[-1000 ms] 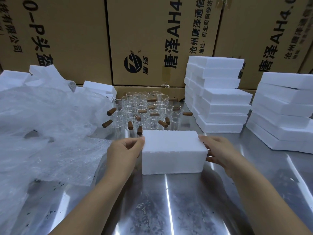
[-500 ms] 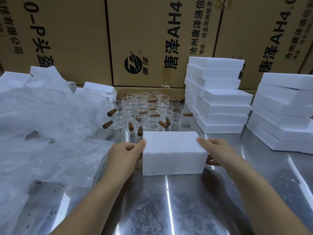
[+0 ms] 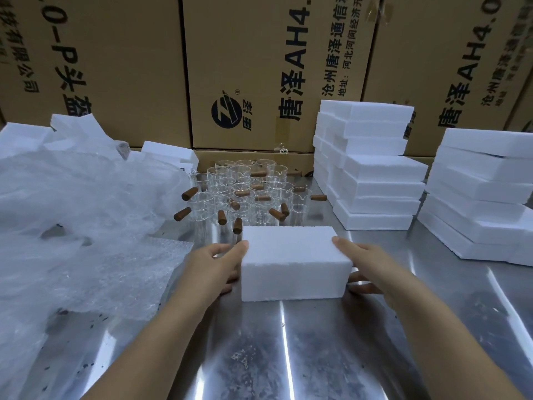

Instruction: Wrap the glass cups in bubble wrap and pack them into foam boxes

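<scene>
Down the middle of the steel table (image 3: 288,356), bare shiny metal runs from the near edge up to the foam box (image 3: 291,264) at centre, and that's the open lane. Left of it the bubble wrap (image 3: 86,226) sprawls right up beside the left forearm. Over on the right, two stacks of foam boxes (image 3: 372,168) stand well apart from the hands. Just behind the box the glass cups (image 3: 245,192) crowd together, brown handles poking out. Along the back, cardboard cartons (image 3: 259,67) wall it all off, printed 唐泽 AH4 beside a round dark logo, with smaller Chinese lines. And the grip: left hand (image 3: 213,264) clasps the box's left end, thumb on the top edge, fingers curled against the side. Right hand (image 3: 366,267) mirrors it on the right end, thumb up top, fingers tucked low against the side.
</scene>
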